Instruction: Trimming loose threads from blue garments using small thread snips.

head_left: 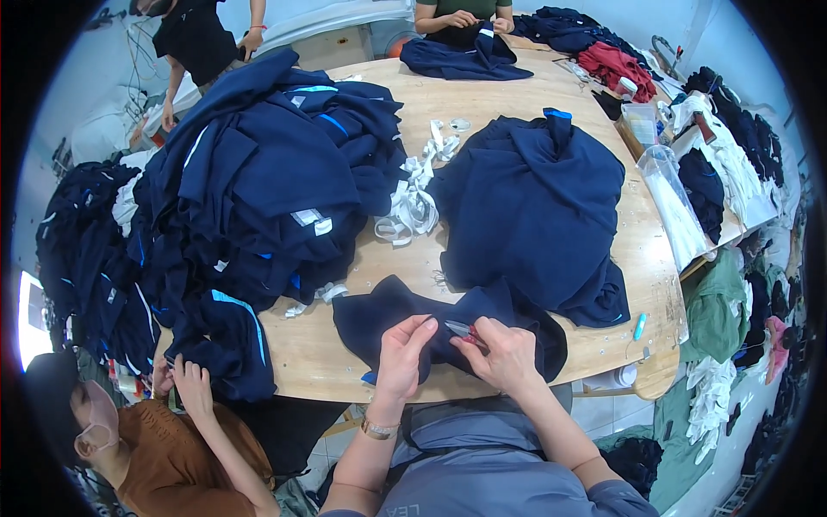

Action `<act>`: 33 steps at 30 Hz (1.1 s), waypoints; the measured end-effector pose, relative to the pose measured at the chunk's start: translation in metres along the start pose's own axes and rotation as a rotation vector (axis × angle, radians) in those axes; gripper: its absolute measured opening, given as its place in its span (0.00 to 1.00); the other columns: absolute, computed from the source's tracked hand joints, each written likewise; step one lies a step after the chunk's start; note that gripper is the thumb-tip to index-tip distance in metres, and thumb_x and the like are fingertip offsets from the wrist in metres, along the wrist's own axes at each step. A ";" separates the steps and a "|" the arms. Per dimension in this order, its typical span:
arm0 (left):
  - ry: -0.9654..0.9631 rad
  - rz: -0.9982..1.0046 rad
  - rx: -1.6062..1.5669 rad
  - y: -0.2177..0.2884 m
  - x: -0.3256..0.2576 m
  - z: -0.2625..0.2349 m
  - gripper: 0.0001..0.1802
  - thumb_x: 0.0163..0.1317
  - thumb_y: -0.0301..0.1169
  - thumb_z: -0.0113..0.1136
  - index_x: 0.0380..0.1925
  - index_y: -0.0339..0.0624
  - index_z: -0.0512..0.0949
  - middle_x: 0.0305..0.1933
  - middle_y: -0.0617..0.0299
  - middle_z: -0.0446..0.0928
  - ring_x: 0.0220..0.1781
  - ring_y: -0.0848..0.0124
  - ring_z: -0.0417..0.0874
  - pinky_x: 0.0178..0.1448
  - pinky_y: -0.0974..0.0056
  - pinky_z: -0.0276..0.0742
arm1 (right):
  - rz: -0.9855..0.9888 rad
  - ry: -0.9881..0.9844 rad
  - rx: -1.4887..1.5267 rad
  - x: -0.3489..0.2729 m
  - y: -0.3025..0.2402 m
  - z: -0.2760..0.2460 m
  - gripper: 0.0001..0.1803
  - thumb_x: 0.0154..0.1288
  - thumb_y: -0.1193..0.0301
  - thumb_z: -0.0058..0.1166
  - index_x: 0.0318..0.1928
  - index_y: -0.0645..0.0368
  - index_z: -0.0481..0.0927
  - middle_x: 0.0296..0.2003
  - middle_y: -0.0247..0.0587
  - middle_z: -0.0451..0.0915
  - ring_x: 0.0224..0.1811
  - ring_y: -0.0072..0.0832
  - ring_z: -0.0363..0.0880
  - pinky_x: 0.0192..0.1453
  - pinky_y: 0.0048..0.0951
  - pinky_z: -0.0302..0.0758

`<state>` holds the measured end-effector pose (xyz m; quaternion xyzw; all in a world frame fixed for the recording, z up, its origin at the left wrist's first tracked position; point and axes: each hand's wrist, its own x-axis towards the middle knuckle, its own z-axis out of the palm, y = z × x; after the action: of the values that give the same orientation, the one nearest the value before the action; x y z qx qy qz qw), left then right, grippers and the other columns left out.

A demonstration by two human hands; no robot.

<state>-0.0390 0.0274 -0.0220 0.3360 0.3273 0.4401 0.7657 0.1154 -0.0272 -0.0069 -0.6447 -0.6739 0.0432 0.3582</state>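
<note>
A navy garment point(379, 312) lies spread at the table's near edge, under both of my hands. My left hand point(403, 355) is closed in a pinch, thumb against forefinger, on a small dark bit of this garment. My right hand point(506, 358) grips a pair of thread snips point(457, 328) with red handles. Their metal blades point left toward my left fingertips, a short gap away. Whether a thread lies between the blades is too small to tell.
Beyond the garment is a navy cloth pile point(534, 207); a taller heap point(258, 164) stands left. White strips point(412, 207) lie between them. A turquoise cutter point(639, 327) rests at right. A co-worker in brown point(185, 457) works close at left; others stand across the wooden table point(650, 284).
</note>
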 end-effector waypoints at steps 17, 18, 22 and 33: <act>0.555 0.474 0.833 0.045 0.002 -0.089 0.10 0.60 0.31 0.58 0.37 0.36 0.79 0.37 0.57 0.80 0.39 0.73 0.79 0.45 0.69 0.72 | 0.471 0.223 0.145 -0.007 0.059 -0.045 0.15 0.62 0.65 0.55 0.27 0.62 0.68 0.16 0.36 0.67 0.19 0.18 0.60 0.22 0.24 0.60; 0.615 0.434 0.917 0.046 -0.004 -0.113 0.11 0.60 0.33 0.58 0.37 0.36 0.79 0.35 0.56 0.80 0.37 0.71 0.80 0.44 0.68 0.73 | 0.485 0.252 0.128 -0.011 0.071 -0.046 0.16 0.63 0.64 0.54 0.27 0.62 0.68 0.16 0.34 0.65 0.20 0.18 0.60 0.22 0.23 0.60; 0.690 0.028 1.224 0.032 -0.025 -0.160 0.15 0.58 0.38 0.59 0.33 0.35 0.80 0.28 0.53 0.81 0.32 0.64 0.83 0.41 0.65 0.75 | 0.615 0.303 0.260 -0.027 0.105 -0.048 0.18 0.66 0.62 0.51 0.27 0.62 0.65 0.18 0.29 0.62 0.21 0.16 0.55 0.23 0.21 0.55; 0.815 0.438 1.001 -0.004 -0.010 -0.100 0.09 0.55 0.29 0.63 0.31 0.36 0.77 0.26 0.56 0.77 0.25 0.68 0.78 0.32 0.67 0.73 | 0.471 0.100 0.431 -0.007 0.055 -0.011 0.12 0.67 0.68 0.50 0.28 0.54 0.62 0.16 0.24 0.61 0.13 0.10 0.57 0.16 0.12 0.54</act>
<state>-0.1212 0.0398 -0.0794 0.5157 0.6780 0.4720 0.2270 0.1668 -0.0289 -0.0309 -0.6937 -0.4629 0.2348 0.4994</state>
